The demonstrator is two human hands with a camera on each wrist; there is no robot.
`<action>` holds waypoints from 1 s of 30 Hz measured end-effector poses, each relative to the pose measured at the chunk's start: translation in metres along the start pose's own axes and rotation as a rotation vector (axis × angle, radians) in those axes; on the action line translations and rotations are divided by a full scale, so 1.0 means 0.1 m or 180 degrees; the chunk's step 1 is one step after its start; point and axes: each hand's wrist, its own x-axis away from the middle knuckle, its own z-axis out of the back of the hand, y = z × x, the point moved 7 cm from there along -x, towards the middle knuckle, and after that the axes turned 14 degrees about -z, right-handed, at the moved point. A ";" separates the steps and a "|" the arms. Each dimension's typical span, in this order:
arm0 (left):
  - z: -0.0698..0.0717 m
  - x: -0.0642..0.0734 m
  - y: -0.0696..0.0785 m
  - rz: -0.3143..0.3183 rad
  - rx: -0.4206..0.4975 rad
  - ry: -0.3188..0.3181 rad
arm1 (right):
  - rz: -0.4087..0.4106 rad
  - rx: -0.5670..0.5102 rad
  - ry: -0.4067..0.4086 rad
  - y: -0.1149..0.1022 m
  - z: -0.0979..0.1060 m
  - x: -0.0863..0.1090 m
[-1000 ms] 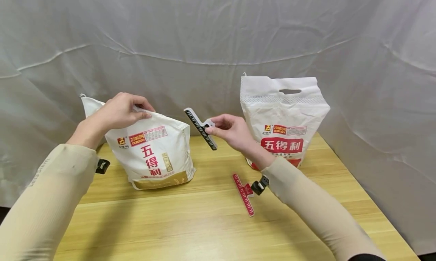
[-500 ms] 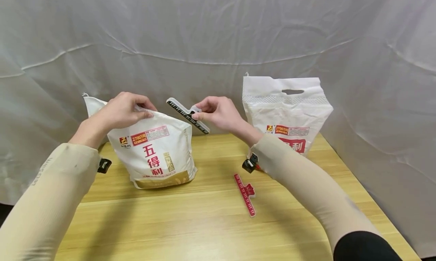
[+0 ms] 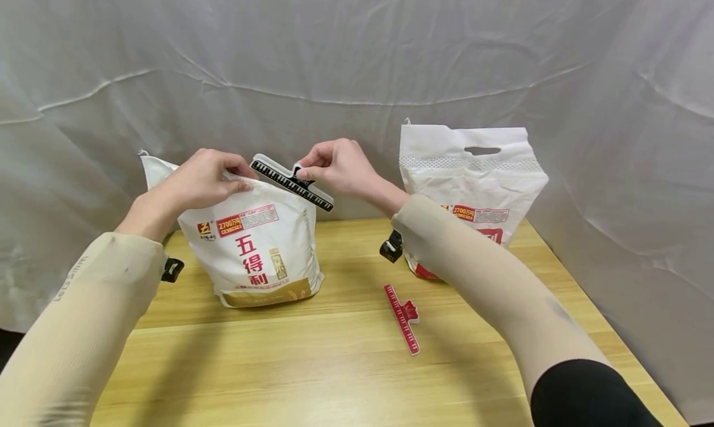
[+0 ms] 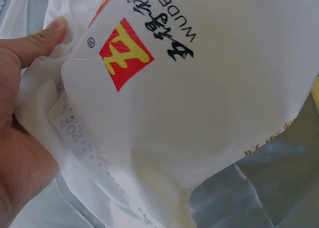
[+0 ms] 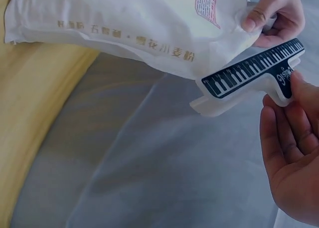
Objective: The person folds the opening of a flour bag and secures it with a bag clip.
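The L hand [image 3: 211,178] gripped the flour bag [image 3: 251,250], at the table's [image 3: 312,365] 10 o'clock, by its top, prob. to steady it; R hand [image 3: 341,170] pinched the b/w clip [image 3: 292,184], bag's 1 o'clock, apparently spreading its jaws.

To my left a bag [image 3: 256,247] sits on the desk [image 3: 312,365], its top edge in my left hand [image 3: 203,178]. My right hand [image 3: 343,167] holds a clip [image 3: 292,182] near that edge. Another bag [image 3: 471,182] stands farther right; a second clip [image 3: 401,320] lies nearer me than both. Cloth [image 3: 357,49] hangs behind.
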 end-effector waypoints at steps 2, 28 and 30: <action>0.01 0.00 0.00 -0.0020 -0.0024 0.0046 | 0.0029 0.0058 -0.0003 -0.04 -0.03 -0.04; 0.07 0.13 -0.09 0.0279 0.0078 0.0627 | 0.0091 0.0275 -0.0097 -0.30 -0.16 -0.23; 0.08 0.14 -0.10 0.0293 0.0069 0.0650 | 0.0094 0.0295 -0.0149 -0.29 -0.18 -0.24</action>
